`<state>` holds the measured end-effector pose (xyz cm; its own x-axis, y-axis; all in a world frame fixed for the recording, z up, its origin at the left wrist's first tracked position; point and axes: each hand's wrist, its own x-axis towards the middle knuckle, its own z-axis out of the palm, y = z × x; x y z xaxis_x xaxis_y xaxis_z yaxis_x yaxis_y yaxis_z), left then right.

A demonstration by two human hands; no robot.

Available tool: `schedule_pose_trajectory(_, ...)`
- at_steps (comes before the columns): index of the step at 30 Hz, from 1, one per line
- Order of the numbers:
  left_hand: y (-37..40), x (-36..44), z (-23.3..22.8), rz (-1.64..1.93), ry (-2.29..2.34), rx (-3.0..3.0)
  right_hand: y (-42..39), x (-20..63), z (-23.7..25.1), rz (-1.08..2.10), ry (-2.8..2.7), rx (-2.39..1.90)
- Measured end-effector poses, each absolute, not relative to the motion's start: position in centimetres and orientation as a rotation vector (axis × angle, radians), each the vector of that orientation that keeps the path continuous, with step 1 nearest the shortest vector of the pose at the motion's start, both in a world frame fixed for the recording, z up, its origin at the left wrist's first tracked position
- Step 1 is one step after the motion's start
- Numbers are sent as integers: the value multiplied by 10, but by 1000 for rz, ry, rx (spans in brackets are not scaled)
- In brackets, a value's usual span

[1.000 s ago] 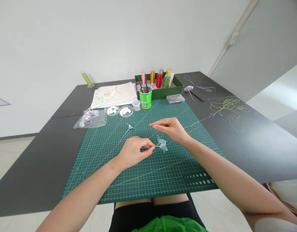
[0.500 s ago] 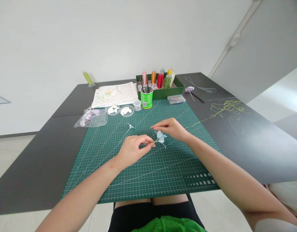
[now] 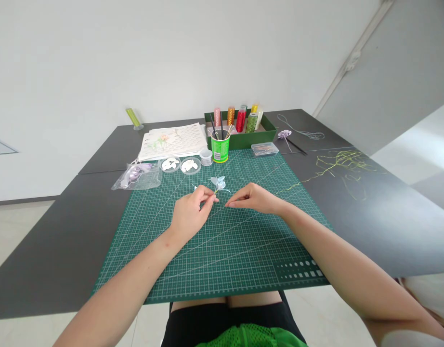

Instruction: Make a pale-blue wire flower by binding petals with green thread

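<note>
My left hand (image 3: 190, 212) pinches the thin green stem of a small pale blue artificial flower (image 3: 219, 183), whose petals point up and away from me. To its right, my right hand (image 3: 254, 198) is closed in a pinch just above the cutting mat (image 3: 222, 250). Whatever its fingertips hold is too fine to make out. A strand of yellow-green thread (image 3: 292, 186) runs from the right side of the table toward that hand. Behind my left fingers, a second small pale blue piece (image 3: 194, 186) lies mostly hidden.
Beyond the mat are a green cup of tools (image 3: 220, 148), a green box with thread spools (image 3: 240, 140), a clear case (image 3: 264, 149), dishes of white petals (image 3: 190, 166) and paper sheets (image 3: 171, 141). A plastic bag (image 3: 137, 177) lies left. Tangled thread (image 3: 343, 164) lies right.
My left hand has moved left and away from me, turning the flower from pointing right to pointing upward. My right hand has dropped slightly toward me and now sits below the flower's level.
</note>
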<state>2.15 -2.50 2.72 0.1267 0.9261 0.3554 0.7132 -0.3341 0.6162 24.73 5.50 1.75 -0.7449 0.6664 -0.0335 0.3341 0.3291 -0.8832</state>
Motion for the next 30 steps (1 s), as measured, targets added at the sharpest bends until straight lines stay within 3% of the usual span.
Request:
schedule_pose_trajectory(7,-24,21,25,988,1739,2138,48,245,23,1535,-2200,-728)
schedule_pose_trajectory(18,-20,23,21,1015,1617,1788,43,243,23,1507,-2163,-722)
schedule_pose_trajectory(30,-17,22,24,1202,1472,1513,44,238,23,1480,-1897,-1017)
